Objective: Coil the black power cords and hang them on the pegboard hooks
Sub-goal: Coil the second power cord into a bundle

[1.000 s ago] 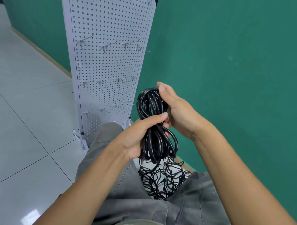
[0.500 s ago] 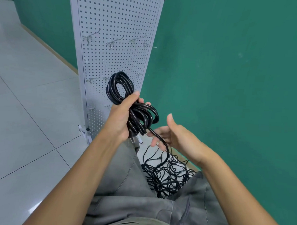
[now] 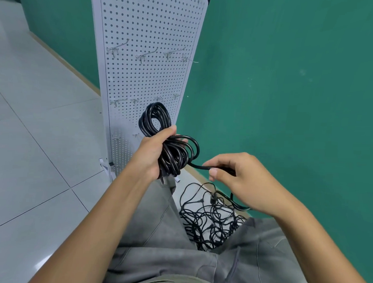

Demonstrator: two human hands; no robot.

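Left hand [image 3: 150, 154] grips the coiled black power cord [image 3: 170, 145] round its middle, held in front of the lower pegboard [image 3: 147, 32]. Right hand [image 3: 239, 178] pinches the cord's loose tail [image 3: 198, 166] just beside the coil. Risks, as judged: loops are uneven and could spring loose if the grip slackens; the tail could snag the tangled cords [image 3: 209, 223] on the floor; the short pegboard hooks [image 3: 145, 55] may catch only a few strands.

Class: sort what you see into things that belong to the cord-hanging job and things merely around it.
Job: coiled black power cord gripped by left hand; its loose end pinched by right hand; tangled black cords; white perforated pegboard; metal hooks.
Around: green wall; pale tiled floor.
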